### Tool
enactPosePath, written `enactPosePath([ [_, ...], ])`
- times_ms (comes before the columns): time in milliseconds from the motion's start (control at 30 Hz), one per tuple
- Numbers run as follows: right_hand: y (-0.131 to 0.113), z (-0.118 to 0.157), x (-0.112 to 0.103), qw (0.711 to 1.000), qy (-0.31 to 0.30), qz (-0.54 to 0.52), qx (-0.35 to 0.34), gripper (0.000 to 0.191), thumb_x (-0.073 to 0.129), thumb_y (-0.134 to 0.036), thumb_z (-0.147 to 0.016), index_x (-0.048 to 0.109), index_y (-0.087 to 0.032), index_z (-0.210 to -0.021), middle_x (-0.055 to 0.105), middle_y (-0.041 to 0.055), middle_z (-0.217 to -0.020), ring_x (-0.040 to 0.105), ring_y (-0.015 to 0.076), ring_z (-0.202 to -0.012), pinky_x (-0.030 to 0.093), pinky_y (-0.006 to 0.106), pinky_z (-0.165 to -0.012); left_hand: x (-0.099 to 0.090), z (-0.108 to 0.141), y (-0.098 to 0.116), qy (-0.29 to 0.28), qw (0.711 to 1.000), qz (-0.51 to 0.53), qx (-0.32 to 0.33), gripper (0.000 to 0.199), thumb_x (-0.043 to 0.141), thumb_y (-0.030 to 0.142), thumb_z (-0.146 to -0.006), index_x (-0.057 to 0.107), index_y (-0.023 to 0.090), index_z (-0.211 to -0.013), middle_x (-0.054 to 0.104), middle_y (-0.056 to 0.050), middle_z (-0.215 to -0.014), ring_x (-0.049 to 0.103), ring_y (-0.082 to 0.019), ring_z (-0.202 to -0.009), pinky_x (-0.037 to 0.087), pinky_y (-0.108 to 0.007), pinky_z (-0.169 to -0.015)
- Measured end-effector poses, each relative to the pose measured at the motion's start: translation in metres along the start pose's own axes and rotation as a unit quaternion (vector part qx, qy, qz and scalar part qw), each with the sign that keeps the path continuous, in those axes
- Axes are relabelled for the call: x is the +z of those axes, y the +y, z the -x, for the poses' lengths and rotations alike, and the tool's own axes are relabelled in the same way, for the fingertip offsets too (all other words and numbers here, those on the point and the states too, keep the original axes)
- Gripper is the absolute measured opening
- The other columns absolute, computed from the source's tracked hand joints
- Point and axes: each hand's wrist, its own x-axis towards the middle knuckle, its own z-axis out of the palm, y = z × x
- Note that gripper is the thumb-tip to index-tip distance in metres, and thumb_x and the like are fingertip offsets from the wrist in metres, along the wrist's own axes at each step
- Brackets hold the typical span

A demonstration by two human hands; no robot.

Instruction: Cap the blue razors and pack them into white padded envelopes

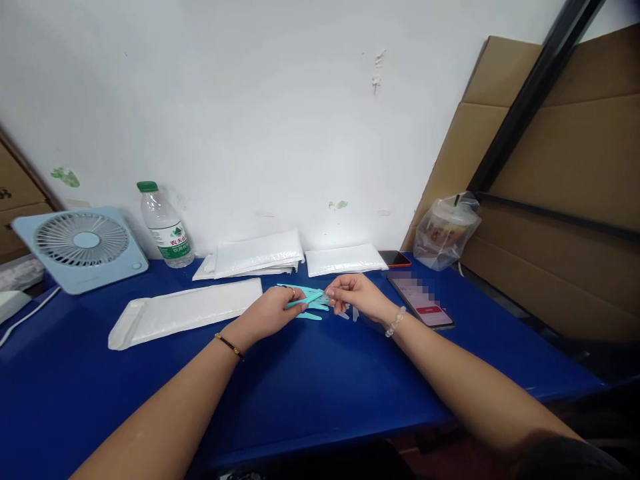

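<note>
My left hand is closed around a slim turquoise plastic stick, which points to the right. At its tip my right hand pinches a small clear plastic piece, partly covered by the fingers; whether it is joined to the stick I cannot tell. Several more turquoise sticks lie on the blue table under and behind my hands. Small clear pieces rest just below my right fingers.
White padded mailers lie along the wall, with another mailer on the left. A blue fan and water bottle stand at back left. Right are a phone, a dark phone and a bagged cup.
</note>
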Motion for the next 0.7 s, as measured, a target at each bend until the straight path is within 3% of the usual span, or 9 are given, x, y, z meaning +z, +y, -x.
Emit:
enactPosePath([
  [333,-0.004,0.004,0.014,0.999,-0.033,0.000,0.004,0.036,0.069,-0.047,-0.070,0.063,-0.012,-0.080,0.067,0.0032,-0.068,0.065,0.0128,-0.055,0.050,0.022,-0.050,0.008,-0.003,0.002,0.017,1.000,0.010,0.019,0.034,0.042,0.043,-0.086,0.057,0.018,-0.070,0.057,0.000,-0.070,0.048,-0.013,-0.066,0.033,-0.026,-0.060],
  [433,-0.007,0.006,0.018,0.999,-0.027,0.020,-0.003,0.038,0.068,-0.048,-0.070,0.063,-0.012,-0.080,0.067,0.0036,-0.067,0.064,0.0128,-0.054,0.050,0.022,-0.049,0.012,-0.004,0.006,0.023,0.999,0.026,-0.013,0.034,0.046,0.045,-0.084,0.058,0.018,-0.068,0.056,0.000,-0.064,0.049,-0.013,-0.061,0.033,-0.026,-0.056],
  [567,-0.012,0.009,0.015,0.994,-0.072,0.077,0.000,0.039,0.065,-0.050,-0.073,0.066,-0.012,-0.084,0.066,0.0036,-0.067,0.063,0.0126,-0.055,0.049,0.022,-0.051,0.018,-0.002,0.011,-0.040,0.991,0.108,-0.070,0.033,0.053,0.049,-0.078,0.061,0.018,-0.086,0.058,0.002,-0.059,0.052,-0.013,-0.055,0.034,-0.024,-0.052],
  [633,-0.015,0.011,0.010,0.986,-0.104,0.133,-0.003,0.038,0.063,-0.049,-0.075,0.067,-0.013,-0.087,0.067,0.0039,-0.070,0.061,0.0117,-0.055,0.047,0.022,-0.051,0.018,0.000,0.012,-0.063,0.989,0.118,-0.067,0.033,0.059,0.048,-0.073,0.060,0.019,-0.088,0.059,0.002,-0.062,0.053,-0.013,-0.057,0.035,-0.023,-0.052],
  [700,-0.018,0.012,0.003,0.971,-0.083,0.221,-0.023,0.035,0.061,-0.047,-0.078,0.068,-0.014,-0.087,0.065,0.0030,-0.069,0.058,0.0108,-0.054,0.044,0.021,-0.050,0.017,0.002,0.013,-0.080,0.990,0.106,-0.049,0.034,0.064,0.049,-0.069,0.061,0.020,-0.086,0.061,0.002,-0.067,0.054,-0.014,-0.060,0.035,-0.023,-0.052],
])
